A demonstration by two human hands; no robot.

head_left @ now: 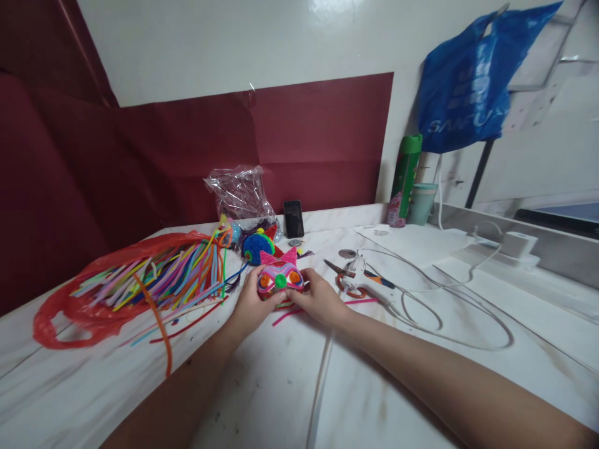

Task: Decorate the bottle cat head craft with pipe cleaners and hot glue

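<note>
Between both hands is a pink pipe-cleaner animal head (281, 274) with two pointed ears, orange round eyes and a green nose. My left hand (255, 298) grips its left side, thumb near the lower front. On the other side my right hand (321, 298) holds it, thumb against the bottom edge. The fingers behind the head are hidden. Just behind it lies a blue round pipe-cleaner figure (255, 247) with red and green parts. A pink pipe cleaner (283, 317) lies on the table below the hands.
Coloured pipe cleaners (187, 274) spread over a red plastic bag (51, 321) at left. To the right are a white glue gun (374, 287), pliers (339, 268) and looping cable (508, 333). A phone (293, 218), green spray can (406, 178) and cup (422, 202) stand behind.
</note>
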